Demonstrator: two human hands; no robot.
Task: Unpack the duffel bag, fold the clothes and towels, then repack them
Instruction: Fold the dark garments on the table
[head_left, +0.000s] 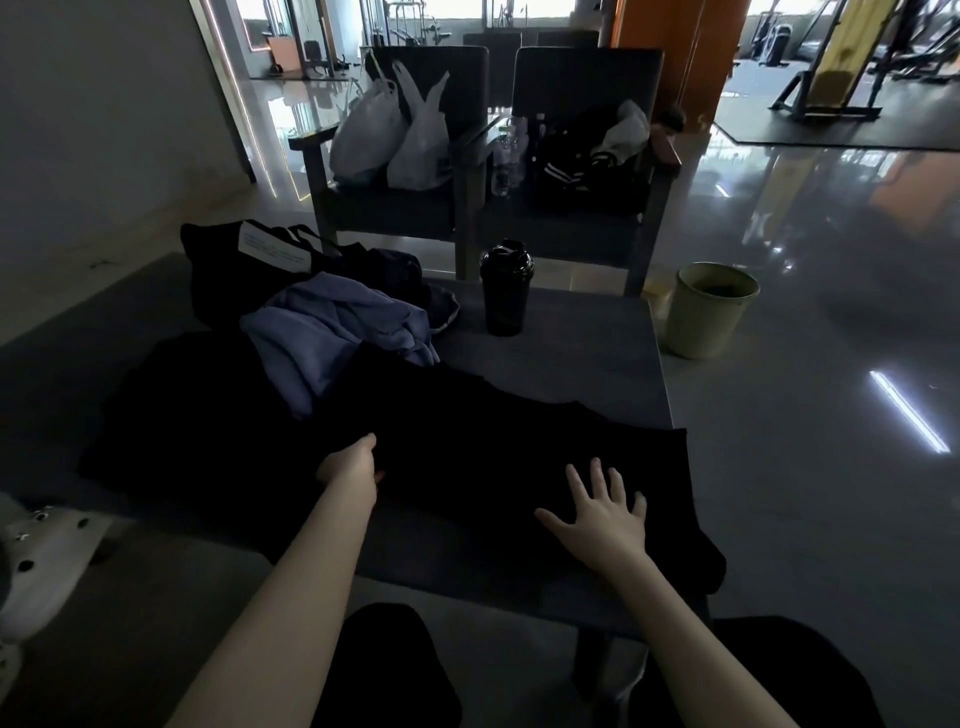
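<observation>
We have one head-worn wide-angle view, looking forward and down, close over the grey table (597, 364). Both forearms enter from 6 o'clock. Two chairs (587, 93) sit farther off toward 12 o'clock, gym floor beyond.

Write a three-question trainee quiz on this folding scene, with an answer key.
1. True or false: the right hand lies flat, fingers spread, on the black garment.
2. What stands upright on the table beyond the garment? A) a black shaker bottle B) a red mug C) a lamp
3. Fill in: the crumpled cloth next to the duffel bag is light ____.

Key
1. True; the left hand meanwhile grips the garment's edge.
2. A, the black shaker bottle.
3. Blue, meaning the blue cloth.
</observation>
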